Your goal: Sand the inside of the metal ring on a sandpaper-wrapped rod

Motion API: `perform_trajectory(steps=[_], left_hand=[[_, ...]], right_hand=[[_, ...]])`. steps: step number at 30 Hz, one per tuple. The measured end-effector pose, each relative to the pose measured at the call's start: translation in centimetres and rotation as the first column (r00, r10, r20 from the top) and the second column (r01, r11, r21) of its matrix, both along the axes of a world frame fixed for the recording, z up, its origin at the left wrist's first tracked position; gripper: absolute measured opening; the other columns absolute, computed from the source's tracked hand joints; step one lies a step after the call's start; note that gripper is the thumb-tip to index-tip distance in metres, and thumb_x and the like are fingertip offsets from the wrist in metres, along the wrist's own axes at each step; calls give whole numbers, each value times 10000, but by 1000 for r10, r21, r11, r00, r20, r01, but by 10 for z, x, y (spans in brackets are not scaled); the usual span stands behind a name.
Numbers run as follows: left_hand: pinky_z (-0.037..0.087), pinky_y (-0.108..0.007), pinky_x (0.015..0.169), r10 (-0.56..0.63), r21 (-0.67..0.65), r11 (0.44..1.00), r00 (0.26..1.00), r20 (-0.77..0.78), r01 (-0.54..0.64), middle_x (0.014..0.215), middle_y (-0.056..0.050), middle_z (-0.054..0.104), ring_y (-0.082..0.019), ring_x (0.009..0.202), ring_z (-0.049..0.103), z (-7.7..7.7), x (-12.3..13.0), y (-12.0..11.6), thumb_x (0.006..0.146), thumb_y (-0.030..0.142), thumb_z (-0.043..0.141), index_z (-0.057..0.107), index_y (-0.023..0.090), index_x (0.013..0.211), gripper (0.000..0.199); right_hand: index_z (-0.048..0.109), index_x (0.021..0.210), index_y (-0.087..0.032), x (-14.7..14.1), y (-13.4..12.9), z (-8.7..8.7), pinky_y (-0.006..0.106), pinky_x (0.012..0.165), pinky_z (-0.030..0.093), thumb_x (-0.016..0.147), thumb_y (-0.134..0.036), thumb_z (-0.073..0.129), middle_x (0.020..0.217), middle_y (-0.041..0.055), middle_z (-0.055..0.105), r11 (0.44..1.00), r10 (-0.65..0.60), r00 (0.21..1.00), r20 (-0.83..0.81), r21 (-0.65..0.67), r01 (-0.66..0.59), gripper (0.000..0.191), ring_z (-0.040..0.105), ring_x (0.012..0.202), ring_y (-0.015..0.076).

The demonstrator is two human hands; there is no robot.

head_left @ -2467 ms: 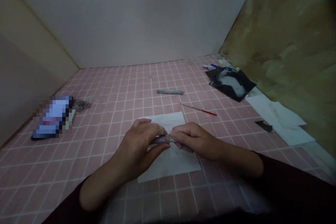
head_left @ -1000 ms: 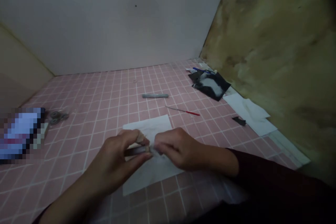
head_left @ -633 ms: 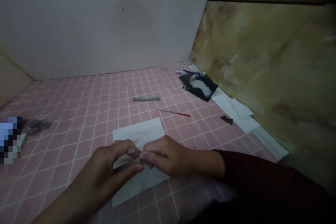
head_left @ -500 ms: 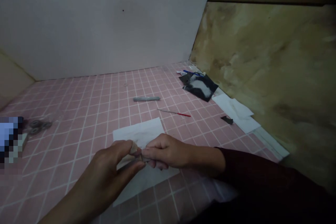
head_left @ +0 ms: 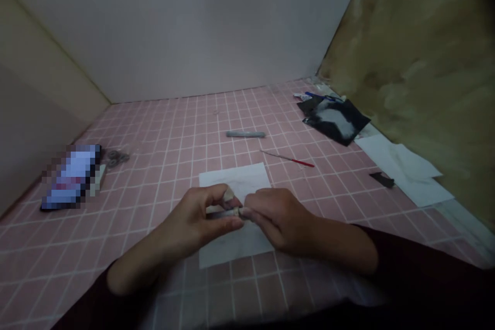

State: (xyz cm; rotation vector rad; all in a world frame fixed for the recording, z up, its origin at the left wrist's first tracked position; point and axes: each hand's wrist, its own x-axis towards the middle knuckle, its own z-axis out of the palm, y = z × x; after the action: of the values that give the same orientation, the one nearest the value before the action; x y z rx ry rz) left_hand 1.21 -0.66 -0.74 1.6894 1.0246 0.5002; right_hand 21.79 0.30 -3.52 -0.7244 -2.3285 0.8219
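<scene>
Both hands meet over a white sheet of paper [head_left: 234,172] on the pink checked surface. My left hand [head_left: 189,221] pinches a small pale piece [head_left: 236,211] between thumb and fingers; its exact kind is too small and dim to make out. A light wrap [head_left: 229,195] covers the tip of one left finger. My right hand [head_left: 284,216] is closed at the right side of the same piece, fingertips against it. Beyond the paper lies a thin red-handled tool [head_left: 301,163], like a needle file. Farther back rests a grey stick [head_left: 245,134].
At left are a pixelated device with a bright screen [head_left: 73,172] and several grey rings [head_left: 116,158]. At right lie a dark sheet with white powder [head_left: 351,134], a dark scrap [head_left: 382,180] and white papers [head_left: 410,175]. Walls border the back and both sides.
The view has swung left, so everything sits farther right in the picture. My right hand has turned over, its back now facing up more. The small piece stays between both hands.
</scene>
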Motion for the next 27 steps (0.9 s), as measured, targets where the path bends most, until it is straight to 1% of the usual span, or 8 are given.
perform_trajectory(steps=[4,7,11,15,20,22,25,27], left_hand=[[443,-215,594,-63,-11,998,998,6,63,717,31,583,-105,650,552,0,-1,2,808,225,629,549,176,785,96],[455,-240,627,39,284,959,981,-190,17,792,8,640,-137,719,599,-2,-1,-2,838,253,611,576,194,844,69],[465,-265,650,95,466,884,960,-264,41,789,4,666,-156,735,625,-5,0,-5,848,266,611,576,199,826,79],[475,-281,659,124,506,862,956,-267,30,815,-4,672,-163,749,625,-7,1,-5,852,282,617,592,202,879,88],[441,-326,666,131,592,798,925,-358,116,743,-21,628,-188,714,571,-11,2,-4,837,348,634,583,175,857,181],[421,-319,665,89,577,800,918,-387,166,682,-5,587,-169,673,534,-10,2,-4,871,313,586,566,172,801,158],[410,-279,644,6,458,874,938,-347,164,686,11,572,-143,666,519,-8,1,-1,886,292,560,562,174,793,150],[403,-238,590,-64,317,937,962,-264,149,686,26,569,-120,635,516,-7,-1,2,881,313,574,570,176,807,155]], right_hand=[[517,694,-161,1,2,-5,284,573,308,908,-190,393,627,26,533,949,32,996,86,309,-57,249,433,583,133],[515,684,-156,-1,5,-4,243,560,334,944,-246,376,597,-5,512,994,18,1000,21,-105,-16,308,455,555,103],[512,646,-147,-4,9,-4,201,480,324,942,-360,388,475,-51,423,724,-33,998,-50,-690,-10,386,404,441,69],[519,629,-139,-6,11,-6,194,470,322,917,-375,424,446,-61,417,574,-68,991,-117,-817,-57,385,381,414,56],[500,618,-147,-5,11,-4,193,443,297,925,-362,386,463,-56,411,615,-57,993,-104,-787,-48,392,371,408,56],[489,617,-151,-4,8,-2,206,479,322,933,-331,370,500,-39,437,720,-40,998,-54,-694,-9,383,407,449,68],[492,640,-150,-3,3,-1,243,553,325,927,-249,385,585,-5,490,964,-24,999,25,-263,30,322,442,545,96],[507,665,-148,-1,1,-2,270,566,303,910,-205,394,610,13,507,997,1,998,66,74,-6,276,428,568,115]])
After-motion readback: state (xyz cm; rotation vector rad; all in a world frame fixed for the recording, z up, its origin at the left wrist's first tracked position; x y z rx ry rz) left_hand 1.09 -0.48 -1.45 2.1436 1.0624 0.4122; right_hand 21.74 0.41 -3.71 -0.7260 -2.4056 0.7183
